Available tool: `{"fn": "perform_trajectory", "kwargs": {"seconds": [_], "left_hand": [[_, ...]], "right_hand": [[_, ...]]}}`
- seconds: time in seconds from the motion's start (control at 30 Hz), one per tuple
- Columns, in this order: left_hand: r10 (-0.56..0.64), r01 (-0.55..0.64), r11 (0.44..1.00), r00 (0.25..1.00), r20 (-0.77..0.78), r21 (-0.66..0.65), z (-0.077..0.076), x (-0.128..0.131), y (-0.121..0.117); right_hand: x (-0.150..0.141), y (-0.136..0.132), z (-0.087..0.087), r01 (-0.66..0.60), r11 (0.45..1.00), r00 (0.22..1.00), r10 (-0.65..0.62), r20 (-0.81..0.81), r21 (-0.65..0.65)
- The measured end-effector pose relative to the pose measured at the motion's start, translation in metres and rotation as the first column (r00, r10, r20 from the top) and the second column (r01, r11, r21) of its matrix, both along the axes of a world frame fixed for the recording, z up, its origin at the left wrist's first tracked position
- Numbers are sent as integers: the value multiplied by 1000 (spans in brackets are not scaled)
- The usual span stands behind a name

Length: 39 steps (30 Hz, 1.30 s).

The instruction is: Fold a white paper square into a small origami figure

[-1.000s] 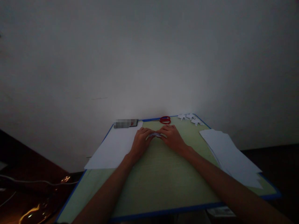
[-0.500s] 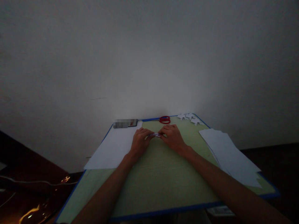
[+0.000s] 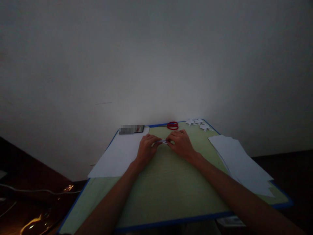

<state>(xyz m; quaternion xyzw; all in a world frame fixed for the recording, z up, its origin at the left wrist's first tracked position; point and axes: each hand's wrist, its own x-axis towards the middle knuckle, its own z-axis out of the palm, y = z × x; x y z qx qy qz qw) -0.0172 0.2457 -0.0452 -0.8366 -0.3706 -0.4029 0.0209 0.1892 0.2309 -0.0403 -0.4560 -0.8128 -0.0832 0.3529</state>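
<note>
Between both hands, over the middle of the table, is a small piece of folded white paper (image 3: pixel 163 141). My left hand (image 3: pixel 147 146) pinches its left end with thumb and fingers. The right end is pinched by my right hand (image 3: pixel 179 143). Only the middle of the paper shows; the fingertips cover its ends, and its exact shape is too small to make out. Just beyond my right hand lie red-handled scissors (image 3: pixel 172 125) at the table's far edge.
The pale green table (image 3: pixel 171 189) has a blue rim and meets a grey wall. White sheets (image 3: pixel 114 160) lie at left under a dark-edged flat object (image 3: pixel 140 129), partly blurred out. A stack of paper (image 3: pixel 239 160) is at right. Several folded paper shapes (image 3: pixel 205 127) sit at the far right corner.
The hands have stayed almost in place, still pinching the paper. Its middle shows slightly flatter and straighter than a second ago, and the right fingers have shifted a little.
</note>
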Motion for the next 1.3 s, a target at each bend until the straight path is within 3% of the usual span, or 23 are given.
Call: {"fn": "perform_trajectory", "kwargs": {"seconds": [0.47, 0.87, 1.03, 1.3], "left_hand": [[-20, 20, 1000, 1000, -3, 10, 0, 1, -2], [9, -8, 1000, 1000, -30, 23, -1, 0, 0], [31, -29, 998, 999, -29, 51, -3, -2, 3], [-48, 47, 998, 999, 17, 36, -5, -1, 4]], "right_hand": [[-1, -1, 5, 10, 1000, 997, -10, 81, -1], [-2, -1, 1, 60, 994, 996, -53, 79, -92], [-3, -4, 1, 5, 997, 998, 0, 69, -79], [-3, -3, 4, -39, 994, 989, 53, 140, -104]]}}
